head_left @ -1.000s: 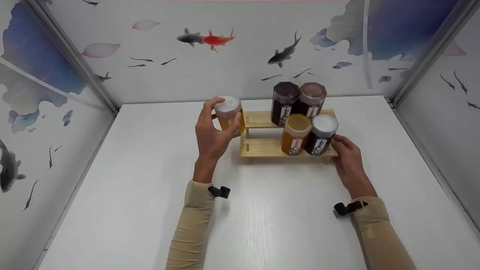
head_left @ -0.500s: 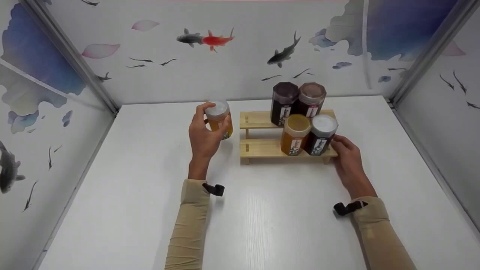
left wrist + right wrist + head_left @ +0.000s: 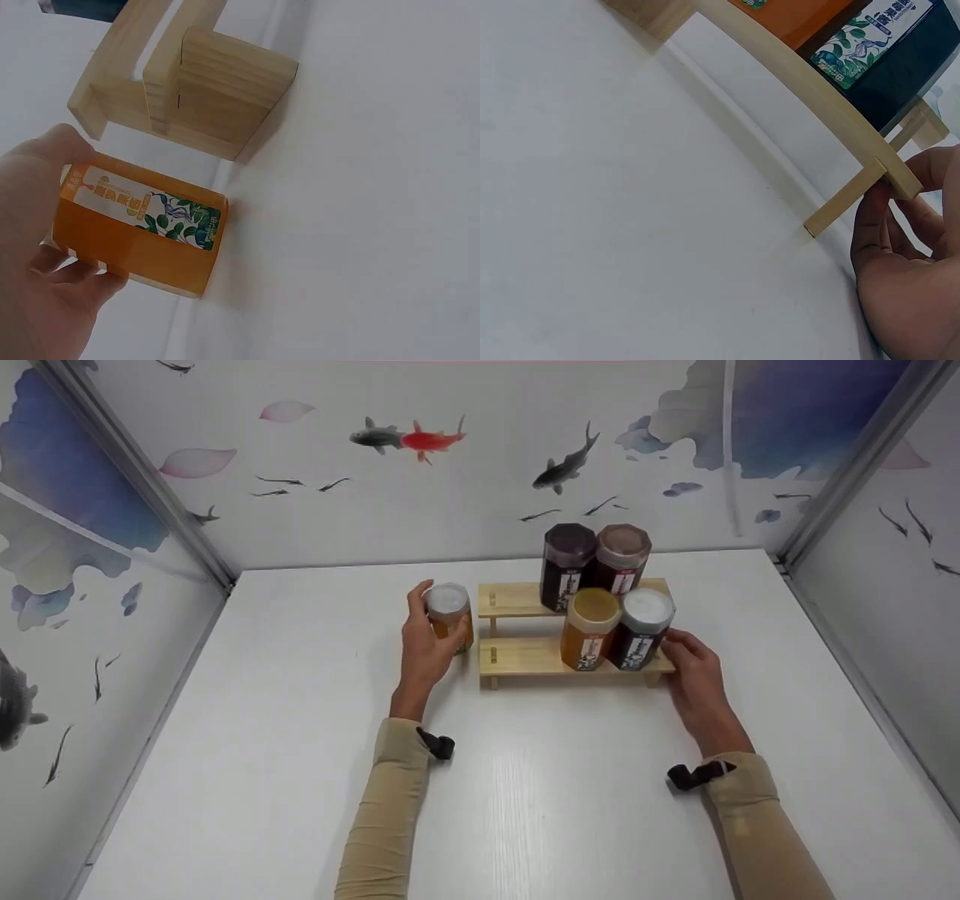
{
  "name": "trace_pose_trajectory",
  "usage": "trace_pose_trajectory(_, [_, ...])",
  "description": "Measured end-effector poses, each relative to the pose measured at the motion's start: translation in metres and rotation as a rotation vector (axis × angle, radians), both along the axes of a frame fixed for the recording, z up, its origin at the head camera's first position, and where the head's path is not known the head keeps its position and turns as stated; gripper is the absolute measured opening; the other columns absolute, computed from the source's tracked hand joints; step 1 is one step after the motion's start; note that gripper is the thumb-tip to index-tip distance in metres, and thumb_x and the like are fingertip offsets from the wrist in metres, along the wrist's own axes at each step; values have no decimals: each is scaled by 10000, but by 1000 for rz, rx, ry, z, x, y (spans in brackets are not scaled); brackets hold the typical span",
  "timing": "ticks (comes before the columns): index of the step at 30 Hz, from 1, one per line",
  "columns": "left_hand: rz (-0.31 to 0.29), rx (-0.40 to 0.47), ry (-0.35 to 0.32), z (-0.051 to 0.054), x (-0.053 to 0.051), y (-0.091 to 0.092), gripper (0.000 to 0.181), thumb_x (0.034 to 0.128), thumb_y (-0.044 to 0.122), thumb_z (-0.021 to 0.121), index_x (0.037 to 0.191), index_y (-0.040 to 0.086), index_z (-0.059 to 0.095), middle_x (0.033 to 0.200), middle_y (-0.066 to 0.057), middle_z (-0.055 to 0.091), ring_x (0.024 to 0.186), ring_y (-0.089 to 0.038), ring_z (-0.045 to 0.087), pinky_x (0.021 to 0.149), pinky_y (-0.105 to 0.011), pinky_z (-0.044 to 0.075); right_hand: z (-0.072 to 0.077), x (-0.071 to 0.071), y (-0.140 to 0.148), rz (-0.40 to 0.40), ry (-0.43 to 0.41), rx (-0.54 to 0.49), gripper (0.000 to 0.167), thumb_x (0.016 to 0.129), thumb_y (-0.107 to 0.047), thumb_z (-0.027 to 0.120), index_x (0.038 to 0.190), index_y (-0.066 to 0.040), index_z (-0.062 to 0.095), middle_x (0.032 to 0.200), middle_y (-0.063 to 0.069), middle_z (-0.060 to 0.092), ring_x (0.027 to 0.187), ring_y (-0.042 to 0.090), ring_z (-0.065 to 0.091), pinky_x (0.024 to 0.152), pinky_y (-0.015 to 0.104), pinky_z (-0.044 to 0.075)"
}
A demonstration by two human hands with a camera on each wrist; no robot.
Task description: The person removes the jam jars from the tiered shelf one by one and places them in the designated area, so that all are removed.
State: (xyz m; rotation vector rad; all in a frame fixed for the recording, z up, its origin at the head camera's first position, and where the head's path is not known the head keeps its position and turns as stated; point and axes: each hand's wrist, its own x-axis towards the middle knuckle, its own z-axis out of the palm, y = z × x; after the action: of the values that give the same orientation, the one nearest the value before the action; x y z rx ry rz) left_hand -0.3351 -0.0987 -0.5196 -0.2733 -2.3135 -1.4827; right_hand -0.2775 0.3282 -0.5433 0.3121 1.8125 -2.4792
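Note:
My left hand [image 3: 427,652] grips an amber jar [image 3: 456,634] with a pale lid, thumb on one side and fingers on the other. The jar stands upright just left of a two-step wooden rack [image 3: 517,655], a small gap apart. In the left wrist view its labelled side [image 3: 142,206] faces the camera; whether its base touches the table is hard to tell. My right hand [image 3: 697,682] pinches the right end of the rack's lower step, by the leg [image 3: 847,196]. Beside that hand stands a dark jar with a white lid [image 3: 646,611].
On the lower step, an amber jar [image 3: 590,634] stands left of the white-lidded one. Two dark jars, one purple-lidded [image 3: 568,562] and one brown-lidded [image 3: 624,547], stand on the upper step's right half. A white table [image 3: 262,720] lies below, with printed walls [image 3: 480,495] around it.
My left hand has carried the amber jar away from the rack's upper left end, first leftward, then lower and slightly back right. The right hand and the rack have stayed put.

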Motion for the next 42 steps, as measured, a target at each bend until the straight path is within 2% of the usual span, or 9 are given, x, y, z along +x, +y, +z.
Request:
trace_pose_trajectory(3, [-65,30,-25,0,-1,-2,782,990,192,794,1596,74,313,1594,-197,527,1471,-330,550,1204,-519,484,1,0,1,-4,-1,-10,417,1114,-255,621,1484,-83,536,1477,-13,518,1395,142,546,1084,193,538])
trace_pose_trajectory(6, [-92,28,-31,0,-3,-4,744,996,204,792,1578,66,350,1586,-181,510,1493,-349,518,1229,-539,459,1,0,2,-12,-7,-16,402,1111,-245,626,1471,-85,546,1468,-13,525,1372,139,565,1070,201,548])
trace_pose_trajectory(12, [-54,-4,-23,-1,-2,-4,749,988,259,813,1591,76,409,1541,-156,486,1459,-350,511,1212,-543,480,0,1,1,-17,-16,2,386,1116,-254,617,1473,-117,562,1484,-18,528,1392,136,561,1088,200,539])
trace_pose_trajectory(21, [-85,-50,-1,-1,-1,-1,782,1034,269,763,1655,39,346,1570,-190,472,1483,-358,507,1214,-512,482,0,0,-1,-39,-8,-30,347,1108,-222,632,1418,-77,572,1443,-21,517,1393,120,531,1087,167,523])
trace_pose_trajectory(28, [-21,-79,-45,14,6,10,739,1079,397,663,1657,60,349,1621,-164,441,1490,-321,427,1210,-540,447,1,-1,-2,-29,-11,-12,390,1114,-232,619,1455,-60,543,1454,-11,514,1393,134,532,1084,173,529])
trace_pose_trajectory(32, [27,-92,46,25,12,28,655,1069,398,673,1608,114,431,1605,-104,462,1493,-286,377,1178,-499,469,2,-2,-3,-27,-13,-9,362,1117,-220,610,1437,-61,554,1441,-10,521,1369,128,544,1072,175,536])
trace_pose_trajectory(36, [10,-103,184,35,23,50,559,1057,356,707,1536,130,529,1572,-84,517,1504,-245,395,1243,-465,414,2,-1,-2,-23,-16,-14,343,1121,-218,601,1432,-79,566,1443,-10,528,1362,125,553,1068,176,538])
trace_pose_trajectory(39, [-56,-103,237,41,32,68,493,1065,357,699,1503,164,581,1530,-66,574,1480,-213,460,1261,-443,400,3,-1,-2,-19,-21,-11,364,1119,-231,607,1450,-85,562,1455,-20,524,1377,122,544,1072,171,533])
trace_pose_trajectory(42, [-164,-78,242,45,41,85,449,1079,357,677,1495,202,607,1472,-26,617,1386,-212,556,1190,-420,478,3,0,-1,-15,-22,-4,390,1118,-248,612,1468,-86,551,1467,-27,518,1390,121,535,1079,168,528])
